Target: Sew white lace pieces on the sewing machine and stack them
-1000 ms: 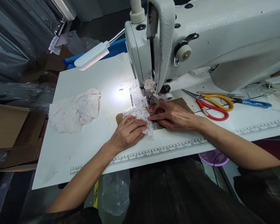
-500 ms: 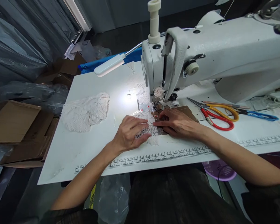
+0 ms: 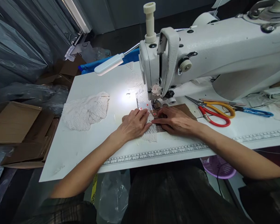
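A strip of white lace (image 3: 150,137) lies on the sewing machine bed, running up toward the presser foot (image 3: 156,105). My left hand (image 3: 136,123) rests flat over the strip's left side, fingers stretched out and close together, covering much of it. At the lace's right edge, my right hand (image 3: 176,119) has its fingertips drawn together on the fabric, with the other fingers bent. Beneath that hand is a brown plate (image 3: 183,110) beside the needle area. The white sewing machine (image 3: 200,56) stands just beyond both hands.
A heap of white lace (image 3: 87,110) sits on the table's left side. Scissors with red and yellow handles (image 3: 214,113) and a blue-handled tool (image 3: 256,112) lie to the right. A lamp (image 3: 109,64) lights the bed. A printed ruler (image 3: 154,154) follows the front edge; cardboard boxes (image 3: 16,121) stand left.
My left hand has moved up and right, flattening over the lace close to the presser foot. My right hand stays at the lace's edge. The view has shifted slightly.
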